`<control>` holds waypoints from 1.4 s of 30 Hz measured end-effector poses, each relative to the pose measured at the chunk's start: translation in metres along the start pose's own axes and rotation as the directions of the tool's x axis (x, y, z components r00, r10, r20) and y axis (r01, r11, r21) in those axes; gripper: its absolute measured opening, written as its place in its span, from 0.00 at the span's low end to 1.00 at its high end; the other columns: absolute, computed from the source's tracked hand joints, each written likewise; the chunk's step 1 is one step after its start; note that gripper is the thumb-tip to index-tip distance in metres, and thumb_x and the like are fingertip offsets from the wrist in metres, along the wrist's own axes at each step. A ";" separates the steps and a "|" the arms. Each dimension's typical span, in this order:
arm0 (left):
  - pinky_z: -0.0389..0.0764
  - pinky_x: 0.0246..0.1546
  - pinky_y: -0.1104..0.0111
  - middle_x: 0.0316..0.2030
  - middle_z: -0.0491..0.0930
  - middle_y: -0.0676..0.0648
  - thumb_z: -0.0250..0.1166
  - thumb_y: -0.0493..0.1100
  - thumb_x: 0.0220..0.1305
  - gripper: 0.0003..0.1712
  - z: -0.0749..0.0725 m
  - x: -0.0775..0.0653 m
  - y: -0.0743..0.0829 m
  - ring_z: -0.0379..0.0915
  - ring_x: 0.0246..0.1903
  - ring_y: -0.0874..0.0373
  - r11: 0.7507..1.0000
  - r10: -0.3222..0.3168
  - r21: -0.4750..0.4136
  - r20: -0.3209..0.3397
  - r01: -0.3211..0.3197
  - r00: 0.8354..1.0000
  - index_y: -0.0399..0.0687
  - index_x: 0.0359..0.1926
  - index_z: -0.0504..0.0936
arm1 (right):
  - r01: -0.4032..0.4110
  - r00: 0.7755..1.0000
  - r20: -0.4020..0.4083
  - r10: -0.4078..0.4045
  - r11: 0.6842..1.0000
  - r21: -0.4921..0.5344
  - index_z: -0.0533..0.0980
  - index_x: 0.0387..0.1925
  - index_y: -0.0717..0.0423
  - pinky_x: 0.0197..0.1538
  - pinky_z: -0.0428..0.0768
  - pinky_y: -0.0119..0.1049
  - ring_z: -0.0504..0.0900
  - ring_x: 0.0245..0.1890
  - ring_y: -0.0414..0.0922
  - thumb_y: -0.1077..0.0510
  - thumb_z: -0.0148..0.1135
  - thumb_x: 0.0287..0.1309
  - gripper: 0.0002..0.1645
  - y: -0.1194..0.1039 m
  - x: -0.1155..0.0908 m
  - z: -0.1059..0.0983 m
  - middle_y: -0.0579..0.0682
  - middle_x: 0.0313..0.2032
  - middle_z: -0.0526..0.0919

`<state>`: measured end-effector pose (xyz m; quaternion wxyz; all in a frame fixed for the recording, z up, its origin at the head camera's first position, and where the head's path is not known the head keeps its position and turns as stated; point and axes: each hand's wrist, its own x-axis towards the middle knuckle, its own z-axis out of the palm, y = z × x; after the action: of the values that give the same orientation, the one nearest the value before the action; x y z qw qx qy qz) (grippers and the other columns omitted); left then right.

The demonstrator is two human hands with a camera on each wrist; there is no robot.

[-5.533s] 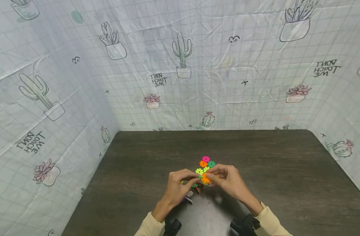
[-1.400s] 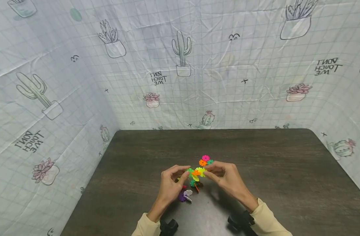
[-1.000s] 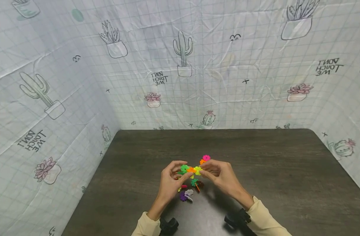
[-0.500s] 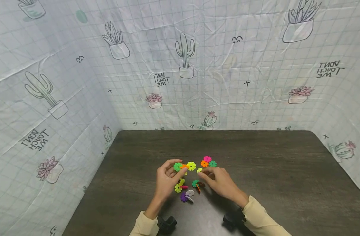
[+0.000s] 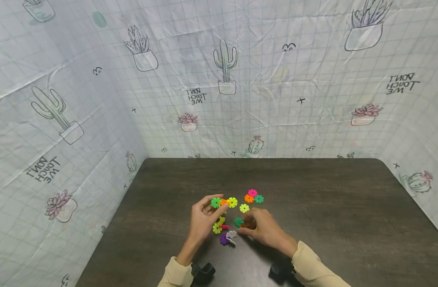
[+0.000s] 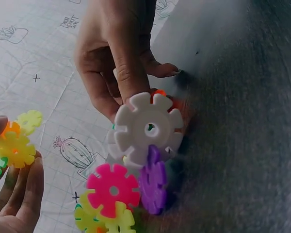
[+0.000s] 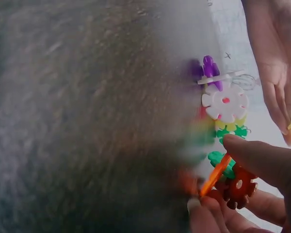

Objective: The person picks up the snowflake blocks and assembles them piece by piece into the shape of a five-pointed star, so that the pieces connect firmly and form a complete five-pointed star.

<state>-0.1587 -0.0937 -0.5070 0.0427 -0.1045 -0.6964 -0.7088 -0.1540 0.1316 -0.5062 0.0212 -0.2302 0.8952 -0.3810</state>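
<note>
My left hand [image 5: 202, 217] pinches a joined set of slotted flower-shaped toy discs: a green disc [image 5: 216, 202], an orange one between, and a yellow disc [image 5: 232, 202]. It holds them raised above the table. Low at the table, my right hand [image 5: 267, 227] has its thumb and fingertips round an orange disc [image 7: 216, 175]. That disc is joined to a green disc [image 5: 239, 222] and a brown disc [image 7: 240, 187]. From the head view, the right fingers cover most of this set.
Nearest the person lies a purple disc [image 5: 224, 239] joined with white discs [image 6: 149, 127]. Left of centre are yellow discs [image 5: 217, 228] with a pink one [image 6: 113, 191]. Farther back sit a lone yellow-green disc [image 5: 244, 208] and a set with a pink disc [image 5: 252, 193].
Earlier both hands worked on the green, orange and yellow discs. The left hand now holds them alone, farther left. The right hand has moved down to the green, orange and brown set.
</note>
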 end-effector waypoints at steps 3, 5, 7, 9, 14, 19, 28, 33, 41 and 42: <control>0.87 0.48 0.72 0.58 0.83 0.30 0.73 0.42 0.67 0.20 0.001 0.000 0.000 0.88 0.48 0.60 1.000 -0.008 -0.005 0.005 0.008 1.000 0.41 0.57 0.84 | -0.003 1.000 -0.023 0.004 1.000 0.029 0.85 0.35 0.57 0.32 0.81 0.26 0.82 0.26 0.31 0.53 0.79 0.56 0.13 0.003 -0.001 -0.004 0.47 0.31 0.89; 0.87 0.46 0.73 0.56 0.84 0.31 0.73 0.42 0.67 0.21 0.003 0.000 0.001 0.88 0.46 0.60 1.000 -0.011 -0.005 0.005 0.011 1.000 0.37 0.58 0.83 | -0.030 0.999 -0.037 0.032 0.998 0.055 0.85 0.34 0.56 0.32 0.82 0.26 0.83 0.27 0.32 0.53 0.79 0.56 0.12 0.006 -0.002 -0.009 0.46 0.30 0.89; 0.87 0.45 0.73 0.55 0.84 0.32 0.73 0.42 0.67 0.22 0.003 0.000 0.001 0.87 0.45 0.61 1.000 -0.014 -0.002 0.005 0.014 1.000 0.37 0.58 0.83 | -0.078 0.995 -0.052 0.083 0.993 0.087 0.85 0.36 0.56 0.33 0.83 0.28 0.85 0.29 0.34 0.52 0.80 0.56 0.14 0.008 -0.003 -0.014 0.47 0.31 0.89; 0.88 0.45 0.71 0.56 0.83 0.31 0.73 0.42 0.67 0.22 0.004 -0.001 0.001 0.88 0.45 0.60 1.000 -0.018 0.000 0.005 0.018 1.000 0.40 0.59 0.83 | -0.142 0.986 -0.068 0.151 0.982 0.120 0.85 0.39 0.57 0.36 0.85 0.29 0.87 0.32 0.37 0.49 0.80 0.55 0.18 0.010 -0.003 -0.020 0.48 0.34 0.89; 0.90 0.45 0.61 0.54 0.83 0.31 0.73 0.41 0.67 0.20 0.004 -0.002 -0.001 0.88 0.45 0.58 1.000 -0.021 -0.001 0.008 0.021 1.000 0.46 0.58 0.83 | -0.201 0.968 -0.115 0.224 0.963 0.180 0.84 0.43 0.56 0.41 0.87 0.33 0.89 0.37 0.40 0.46 0.80 0.55 0.22 0.013 -0.004 -0.030 0.50 0.38 0.91; 0.90 0.44 0.59 0.48 0.86 0.36 0.74 0.41 0.66 0.20 0.005 -0.003 -0.003 0.88 0.43 0.57 1.000 -0.029 0.002 0.017 0.029 0.999 0.46 0.57 0.83 | -0.146 0.974 -0.124 0.190 0.944 0.295 0.81 0.43 0.58 0.40 0.89 0.37 0.91 0.36 0.48 0.48 0.76 0.60 0.20 0.011 -0.005 -0.035 0.55 0.38 0.92; 0.89 0.41 0.47 0.44 0.84 0.36 0.72 0.38 0.67 0.20 0.009 -0.004 -0.004 0.87 0.38 0.34 1.000 0.017 -0.015 0.082 -0.016 0.996 0.44 0.59 0.82 | -0.077 0.983 -0.100 0.153 0.843 0.532 0.79 0.49 0.62 0.48 0.90 0.50 0.91 0.40 0.56 0.53 0.67 0.71 0.16 0.009 -0.004 -0.036 0.71 0.47 0.87; 0.87 0.44 0.45 0.48 0.84 0.33 0.72 0.38 0.67 0.20 0.012 -0.004 -0.005 0.86 0.42 0.34 0.999 0.014 -0.050 0.110 -0.008 0.994 0.41 0.58 0.82 | -0.035 0.986 -0.113 0.121 0.819 0.572 0.78 0.51 0.63 0.49 0.89 0.50 0.92 0.40 0.49 0.55 0.66 0.71 0.16 0.008 -0.004 -0.037 0.68 0.47 0.88; 0.88 0.44 0.49 0.51 0.82 0.30 0.72 0.37 0.67 0.19 0.015 -0.005 -0.005 0.87 0.44 0.40 0.995 0.000 -0.094 0.143 0.014 0.990 0.33 0.56 0.81 | -0.043 0.987 -0.103 0.124 0.819 0.572 0.77 0.55 0.67 0.50 0.88 0.52 0.92 0.42 0.55 0.56 0.67 0.70 0.20 0.012 -0.005 -0.036 0.65 0.49 0.88; 0.89 0.44 0.51 0.51 0.82 0.31 0.72 0.37 0.67 0.19 0.016 -0.004 -0.005 0.87 0.43 0.44 0.995 0.002 -0.099 0.145 0.013 0.989 0.32 0.55 0.80 | -0.045 0.987 -0.103 0.125 0.820 0.571 0.77 0.55 0.67 0.50 0.88 0.53 0.92 0.43 0.55 0.56 0.67 0.70 0.20 0.012 -0.005 -0.035 0.65 0.50 0.88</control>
<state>-0.1540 -0.0784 -0.5129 -0.0152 -0.1556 -0.6617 -0.7333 -0.1617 0.1645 -0.4900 0.0448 -0.1470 0.7504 -0.6429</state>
